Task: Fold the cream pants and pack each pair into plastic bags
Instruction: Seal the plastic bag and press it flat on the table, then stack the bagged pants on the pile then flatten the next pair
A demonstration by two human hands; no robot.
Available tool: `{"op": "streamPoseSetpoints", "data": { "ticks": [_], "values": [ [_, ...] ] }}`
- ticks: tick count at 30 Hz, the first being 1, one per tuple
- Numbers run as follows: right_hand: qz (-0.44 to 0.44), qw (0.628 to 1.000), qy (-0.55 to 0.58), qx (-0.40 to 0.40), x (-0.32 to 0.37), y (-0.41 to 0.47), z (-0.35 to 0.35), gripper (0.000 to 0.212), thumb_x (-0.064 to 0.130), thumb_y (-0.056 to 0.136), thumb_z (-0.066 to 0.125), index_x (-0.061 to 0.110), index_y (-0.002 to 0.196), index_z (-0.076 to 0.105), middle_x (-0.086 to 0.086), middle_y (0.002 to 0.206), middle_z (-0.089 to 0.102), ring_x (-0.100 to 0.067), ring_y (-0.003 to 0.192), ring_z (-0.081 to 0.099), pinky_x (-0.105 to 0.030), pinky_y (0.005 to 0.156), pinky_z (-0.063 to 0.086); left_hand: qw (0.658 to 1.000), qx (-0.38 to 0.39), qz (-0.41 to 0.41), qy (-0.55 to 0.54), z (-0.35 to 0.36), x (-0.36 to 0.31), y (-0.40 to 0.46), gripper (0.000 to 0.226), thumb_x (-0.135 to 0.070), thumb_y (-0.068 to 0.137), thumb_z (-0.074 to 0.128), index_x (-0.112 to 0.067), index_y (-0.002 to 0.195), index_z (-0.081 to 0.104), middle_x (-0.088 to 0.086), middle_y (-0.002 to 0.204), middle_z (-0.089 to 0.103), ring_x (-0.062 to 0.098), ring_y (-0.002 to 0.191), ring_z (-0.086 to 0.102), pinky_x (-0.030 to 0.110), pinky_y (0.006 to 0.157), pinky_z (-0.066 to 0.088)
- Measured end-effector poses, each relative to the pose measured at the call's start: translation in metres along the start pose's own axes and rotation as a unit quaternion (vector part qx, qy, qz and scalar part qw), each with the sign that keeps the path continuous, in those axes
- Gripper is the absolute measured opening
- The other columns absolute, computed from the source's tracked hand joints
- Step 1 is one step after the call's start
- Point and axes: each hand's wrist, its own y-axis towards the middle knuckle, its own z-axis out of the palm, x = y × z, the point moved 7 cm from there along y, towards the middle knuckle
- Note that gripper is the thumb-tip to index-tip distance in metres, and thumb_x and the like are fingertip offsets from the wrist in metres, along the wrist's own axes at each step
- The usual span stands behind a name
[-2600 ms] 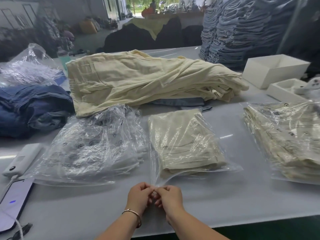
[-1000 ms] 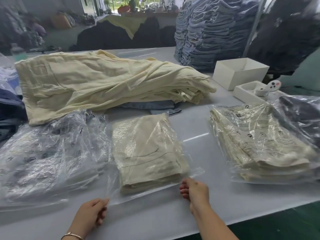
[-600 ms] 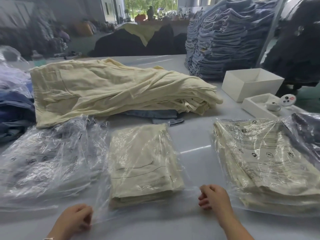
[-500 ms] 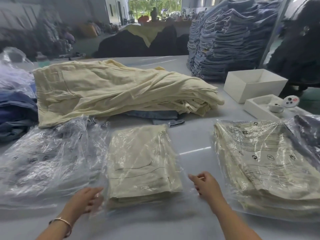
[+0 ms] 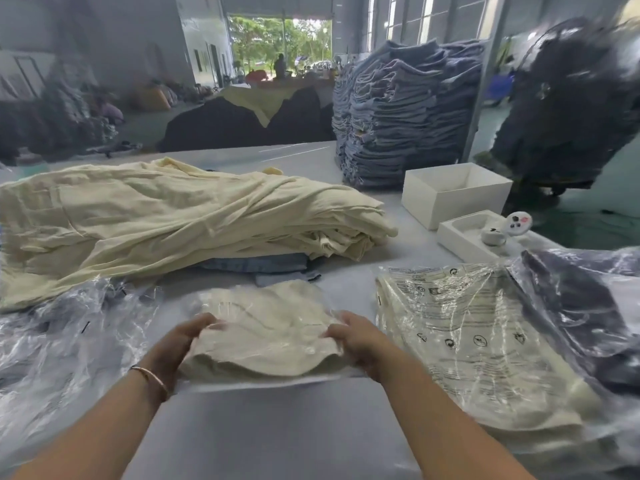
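**One pair bagged and in hand, a heap still to fold**

Nearest, at six o'clock on the grey table (image 5: 294, 427), both hands hold one bagged pair (image 5: 266, 336) of cream pants by its sides. The left hand (image 5: 180, 344) grips the left edge, fingers curled round the bag and the cloth inside; the right hand (image 5: 353, 341) does the same on the right edge. The near end of the packet looks lifted just off the table, though blur makes that uncertain.

At three o'clock lies a stack of finished bags (image 5: 478, 341), cream pants showing through printed plastic, with a dark bagged garment (image 5: 581, 306) beside it. At nine o'clock sits a loose pile of empty bags (image 5: 65, 344).

Further out, from ten to one o'clock, the unfolded cream pants (image 5: 166, 223) lie in a big rumpled heap over something of blue denim (image 5: 256, 263). Beyond, at two o'clock, stand a white box (image 5: 453, 192) and a tall stack of jeans (image 5: 398, 116).

My reading: several pairs are packed, this one probably belongs on the finished stack, and most of the heap remains.
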Motion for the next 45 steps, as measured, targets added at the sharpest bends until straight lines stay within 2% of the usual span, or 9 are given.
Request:
{"op": "streamPoseSetpoints", "data": {
  "ticks": [7, 12, 15, 23, 28, 36, 40, 43, 45],
  "values": [
    [-0.2, 0.947, -0.045, -0.249, 0.085, -0.091, -0.185, 0.031, 0.006, 0.085, 0.057, 0.029, 0.104, 0.067, 0.007, 0.069, 0.063, -0.007, 0.06, 0.057, -0.017, 0.056, 0.048, 0.957, 0.22, 0.184, 0.042, 0.19, -0.048, 0.02, 0.028, -0.013, 0.069, 0.072, -0.001, 0.094, 0.075, 0.015, 0.087, 0.074, 0.024, 0.075, 0.072, 0.028, 0.062, 0.057],
    [-0.15, 0.818, -0.191, -0.521, 0.065, -0.148, -0.273, 0.031, 0.02, 0.09, 0.052, 0.024, 0.119, 0.06, 0.002, 0.088, 0.065, -0.026, 0.083, 0.063, -0.033, 0.07, 0.046, 0.959, 0.259, 0.1, 0.057, 0.284, 0.015, 0.051, 0.026, -0.017, 0.085, 0.063, -0.006, 0.107, 0.055, -0.003, 0.068, 0.066, 0.011, 0.05, 0.061, 0.02, 0.044, 0.046],
    [-0.027, 0.71, -0.361, -0.604, 0.03, -0.162, -0.288, 0.033, 0.014, 0.086, 0.054, 0.017, 0.119, 0.06, -0.011, 0.107, 0.065, -0.033, 0.102, 0.055, -0.042, 0.087, 0.04, 0.942, 0.199, 0.041, 0.268, 0.296, 0.084, 0.081, 0.033, -0.028, 0.09, 0.063, -0.005, 0.113, 0.059, 0.001, 0.073, 0.053, 0.011, 0.056, 0.047, 0.022, 0.05, 0.034],
    [0.088, 0.751, -0.595, -0.274, -0.041, -0.067, -0.199, 0.053, 0.049, 0.099, 0.025, 0.034, 0.15, 0.021, 0.002, 0.16, 0.011, -0.017, 0.147, 0.006, -0.053, 0.113, -0.014, 0.922, 0.161, -0.006, 0.352, 0.272, 0.118, 0.083, 0.025, -0.031, 0.081, 0.073, -0.012, 0.069, 0.063, 0.002, 0.051, 0.061, 0.015, 0.04, 0.058, 0.022, 0.039, 0.044],
    [0.126, 0.721, -0.625, -0.271, -0.014, -0.05, -0.184, 0.047, 0.035, 0.093, 0.033, 0.035, 0.139, 0.037, 0.005, 0.146, 0.032, -0.016, 0.139, 0.025, -0.056, 0.113, 0.006, 0.908, 0.188, 0.021, 0.374, 0.226, 0.081, 0.08, 0.011, -0.022, 0.081, 0.068, -0.014, 0.076, 0.062, 0.001, 0.058, 0.066, 0.015, 0.05, 0.064, 0.02, 0.044, 0.047],
    [-0.186, 0.72, -0.647, -0.171, 0.093, 0.027, 0.003, 0.056, 0.056, 0.093, 0.039, 0.041, 0.145, 0.026, 0.006, 0.158, 0.011, -0.011, 0.143, 0.018, -0.026, 0.111, 0.025, 0.9, -0.039, 0.093, 0.424, 0.009, -0.066, 0.07, 0.011, -0.012, 0.088, 0.055, -0.014, 0.078, 0.06, -0.002, 0.063, 0.065, 0.009, 0.047, 0.063, 0.019, 0.047, 0.045],
    [-0.235, 0.721, -0.646, -0.09, 0.136, 0.082, 0.098, 0.06, 0.048, 0.09, 0.055, 0.028, 0.144, 0.038, -0.013, 0.159, 0.014, -0.025, 0.144, 0.021, -0.03, 0.106, 0.036, 0.838, -0.199, 0.172, 0.479, -0.098, -0.175, 0.062, 0.009, -0.015, 0.082, 0.06, -0.02, 0.074, 0.062, -0.005, 0.065, 0.064, 0.008, 0.056, 0.062, 0.019, 0.051, 0.045],
    [-0.339, 0.664, -0.664, -0.066, 0.177, 0.121, 0.159, 0.06, 0.05, 0.03, 0.089, 0.025, 0.082, 0.077, -0.023, 0.102, 0.07, -0.035, 0.09, 0.07, -0.03, 0.059, 0.058, 0.754, -0.291, 0.202, 0.553, -0.163, -0.249, 0.08, 0.007, -0.025, 0.077, 0.065, -0.028, 0.073, 0.06, -0.005, 0.085, 0.067, 0.013, 0.083, 0.062, 0.025, 0.073, 0.047],
    [-0.377, 0.638, -0.67, -0.05, 0.202, 0.155, 0.2, 0.069, 0.057, 0.028, 0.086, 0.027, 0.089, 0.073, -0.02, 0.101, 0.07, -0.033, 0.085, 0.072, -0.023, 0.054, 0.056, 0.687, -0.325, 0.204, 0.617, -0.196, -0.29, 0.109, 0.007, -0.027, 0.081, 0.06, -0.029, 0.088, 0.06, -0.004, 0.104, 0.063, 0.017, 0.102, 0.058, 0.027, 0.085, 0.044]
  ]
}}
